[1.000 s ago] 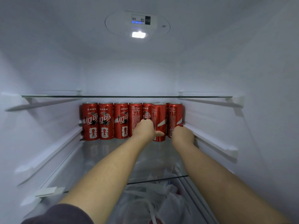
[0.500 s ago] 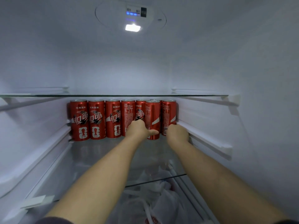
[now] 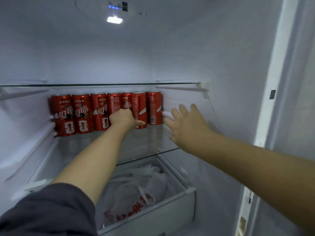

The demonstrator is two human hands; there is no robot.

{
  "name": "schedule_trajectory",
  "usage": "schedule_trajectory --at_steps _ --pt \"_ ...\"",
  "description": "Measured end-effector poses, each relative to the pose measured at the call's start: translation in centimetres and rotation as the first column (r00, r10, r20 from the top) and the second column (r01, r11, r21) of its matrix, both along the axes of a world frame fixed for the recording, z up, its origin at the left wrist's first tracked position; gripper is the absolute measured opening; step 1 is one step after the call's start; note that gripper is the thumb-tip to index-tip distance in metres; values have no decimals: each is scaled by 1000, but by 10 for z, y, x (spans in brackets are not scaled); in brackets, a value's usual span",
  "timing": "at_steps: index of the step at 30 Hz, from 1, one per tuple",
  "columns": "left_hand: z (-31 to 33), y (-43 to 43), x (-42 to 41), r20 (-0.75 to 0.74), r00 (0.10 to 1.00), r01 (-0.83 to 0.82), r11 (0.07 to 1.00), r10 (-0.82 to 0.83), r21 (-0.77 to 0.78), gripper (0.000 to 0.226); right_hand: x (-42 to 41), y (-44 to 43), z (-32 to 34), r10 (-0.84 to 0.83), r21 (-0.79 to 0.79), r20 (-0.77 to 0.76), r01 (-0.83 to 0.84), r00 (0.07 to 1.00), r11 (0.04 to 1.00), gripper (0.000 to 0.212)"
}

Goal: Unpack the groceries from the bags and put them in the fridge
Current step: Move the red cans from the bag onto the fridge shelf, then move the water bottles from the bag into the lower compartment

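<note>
Seven red cans (image 3: 99,111) stand upright in a row along the back of a glass shelf (image 3: 148,155) inside the fridge (image 3: 221,65), side by side and close together. The sixth from the left, the front can (image 3: 139,106), stands a little forward of its neighbours.

The left hand (image 3: 121,118) grips the front can low down, with the thumb (image 3: 142,123) pressed across its face. The rest of that hand's fingers are hidden behind the knuckles. A dark grey sleeve (image 3: 47,210) covers the upper part of that arm.

The right hand (image 3: 185,128) is held flat with its back to the camera and its fingers (image 3: 183,109) spread. It is just to the right of the last can and apart from the row, in front of the right wall. Whether it touches the wall rail (image 3: 167,114) cannot be told.

The fridge walls are plain white, with moulded rails on both sides. An upper shelf (image 3: 102,85) of clear glass runs just above the can tops. In the ceiling a small light (image 3: 114,19) glows white, with a blue display (image 3: 113,7) behind it.

Below the cans' shelf sits a clear drawer (image 3: 153,217) that holds a white plastic bag (image 3: 136,189) with red print. At the far right runs the pale frame (image 3: 281,82) of the fridge opening, which carries a small dark square.
</note>
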State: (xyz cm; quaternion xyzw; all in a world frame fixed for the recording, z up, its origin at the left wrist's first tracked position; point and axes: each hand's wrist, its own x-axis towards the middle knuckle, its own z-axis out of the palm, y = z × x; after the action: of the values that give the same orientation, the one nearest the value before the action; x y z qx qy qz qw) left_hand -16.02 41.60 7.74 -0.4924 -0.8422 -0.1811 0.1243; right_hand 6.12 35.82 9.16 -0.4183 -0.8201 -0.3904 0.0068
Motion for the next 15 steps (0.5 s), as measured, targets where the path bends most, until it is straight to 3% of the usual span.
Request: schedule_trajectory --at_steps 3,7,11,15 --pt "11 -14 15 -77 996 -39 999 37 -25 64 43 -37 6 5 13 76 -6 997 1000 61" --pt "10 -47 57 -53 996 -71 997 70 -11 68 100 -83 8 -29 76 102 21 994 997 65" --pt "-16 -112 127 -35 997 69 976 -63 206 68 164 -129 -3 88 143 36 -93 995 985 69" --pt "-53 -182 213 -114 942 328 793 -316 514 61 242 -179 -21 142 210 -57 -127 988 969 63"
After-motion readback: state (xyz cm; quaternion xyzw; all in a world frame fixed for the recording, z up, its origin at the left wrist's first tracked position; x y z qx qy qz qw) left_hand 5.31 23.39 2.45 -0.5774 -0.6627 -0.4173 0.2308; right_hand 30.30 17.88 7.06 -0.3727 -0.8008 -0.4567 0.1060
